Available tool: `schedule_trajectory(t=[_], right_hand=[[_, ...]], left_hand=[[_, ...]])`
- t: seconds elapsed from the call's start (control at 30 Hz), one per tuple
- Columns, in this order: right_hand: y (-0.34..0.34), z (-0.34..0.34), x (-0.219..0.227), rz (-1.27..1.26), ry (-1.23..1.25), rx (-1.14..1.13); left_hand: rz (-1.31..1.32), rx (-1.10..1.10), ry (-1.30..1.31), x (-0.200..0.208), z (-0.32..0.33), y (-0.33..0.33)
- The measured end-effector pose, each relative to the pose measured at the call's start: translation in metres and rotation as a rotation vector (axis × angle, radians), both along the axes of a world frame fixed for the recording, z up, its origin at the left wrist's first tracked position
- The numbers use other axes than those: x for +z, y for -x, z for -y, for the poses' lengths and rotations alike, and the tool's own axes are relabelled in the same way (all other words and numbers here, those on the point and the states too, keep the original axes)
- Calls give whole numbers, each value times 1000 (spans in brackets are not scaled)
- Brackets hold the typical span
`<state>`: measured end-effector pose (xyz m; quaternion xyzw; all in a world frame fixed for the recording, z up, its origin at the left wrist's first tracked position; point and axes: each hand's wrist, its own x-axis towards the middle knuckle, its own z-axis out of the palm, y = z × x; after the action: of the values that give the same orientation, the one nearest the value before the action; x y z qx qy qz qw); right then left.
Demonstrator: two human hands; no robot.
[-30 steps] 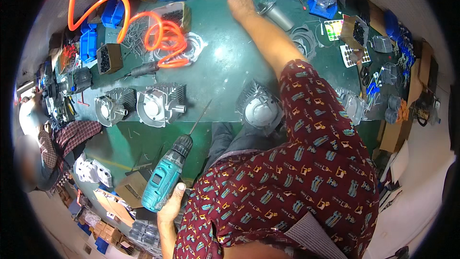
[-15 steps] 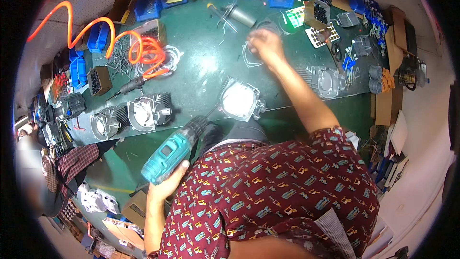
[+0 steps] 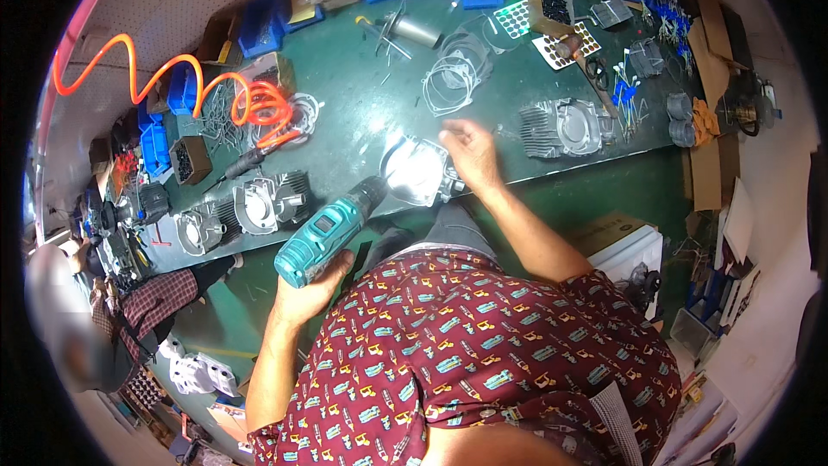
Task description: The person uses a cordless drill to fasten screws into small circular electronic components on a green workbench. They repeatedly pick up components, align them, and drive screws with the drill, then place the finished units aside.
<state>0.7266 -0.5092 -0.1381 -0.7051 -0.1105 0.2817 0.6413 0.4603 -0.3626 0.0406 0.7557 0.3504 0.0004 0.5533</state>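
My left hand [image 3: 317, 283] is wrapped round the grip of a teal cordless drill [image 3: 321, 237]. The drill's dark chuck end points up and right, close to a bright metal housing [image 3: 414, 174] at the front edge of the green bench. Just right of that housing is my right hand [image 3: 471, 152], its fingers curled together beside the rim; anything between them is too small to make out. Beyond it lie several thin ring-shaped gaskets [image 3: 448, 86], overlapping on the bench top.
Two finned metal housings [image 3: 269, 201] stand at the left front, another finned housing [image 3: 565, 127] at the right. An orange coiled hose [image 3: 259, 103] leads to a dark tool. A hammer [image 3: 576, 50] lies right; blue bins [image 3: 259, 26] line the back. Another person's checked sleeve [image 3: 159, 298] shows left.
My right hand has come back from the gaskets to the housing's right side. The drill has moved up and right, nearer the housing. The view has shifted slightly.
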Motion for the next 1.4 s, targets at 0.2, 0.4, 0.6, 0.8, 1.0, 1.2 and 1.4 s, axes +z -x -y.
schedule_trajectory(t=[0.2, 0.4, 0.6, 0.8, 1.0, 1.2, 1.4], right_hand=[[12, -6, -10, 77, -5, 30], [7, -5, -6, 180, 19, 106], [10, -2, 10, 416, 62, 264], [10, -6, 11, 626, 2, 255], [9, -10, 2, 617, -50, 253], [12, -10, 5, 523, -16, 293], [11, -9, 10, 580, -52, 265]], left_hand=[[-36, -3, 21, -2, 2, -10], [60, -51, -35, -2, 3, -22], [-226, -402, -271, 44, -26, -67], [-134, -679, -819, 79, -33, -138], [-374, -830, -799, 99, -22, -174], [-640, -847, -801, 102, -22, -194], [-551, -810, -802, 102, -13, -190]])
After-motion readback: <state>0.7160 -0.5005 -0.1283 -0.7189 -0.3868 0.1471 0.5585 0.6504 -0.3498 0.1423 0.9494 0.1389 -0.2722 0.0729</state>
